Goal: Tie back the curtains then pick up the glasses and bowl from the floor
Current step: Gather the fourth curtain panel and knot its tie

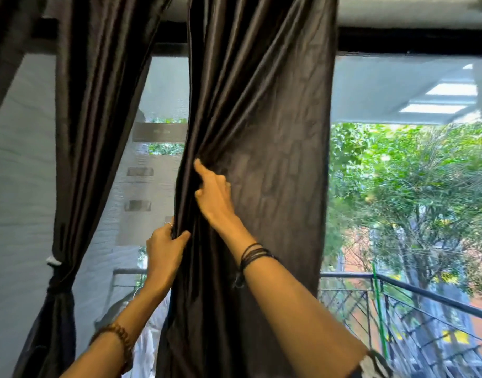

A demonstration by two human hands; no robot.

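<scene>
1. Hanging mid-frame, the dark middle curtain (261, 132) covers the window centre, loose and untied.
2. The left hand (163, 246) grips the curtain's left edge, thumb and fingers curled round the bunched fabric.
3. The right hand (214, 195), just above, holds a fold with curled fingers, forefinger pointing up.
4. At far left, a second curtain (98, 105) is already tied low down.
5. Right of the cloth: balcony railing (398, 285), trees (411, 173).

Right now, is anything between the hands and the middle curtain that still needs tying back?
Nothing visible. The left hand already grips the middle curtain at its left edge, and the right hand rests higher on the same fold. The left curtain is already tied back, apart from both hands.
</scene>
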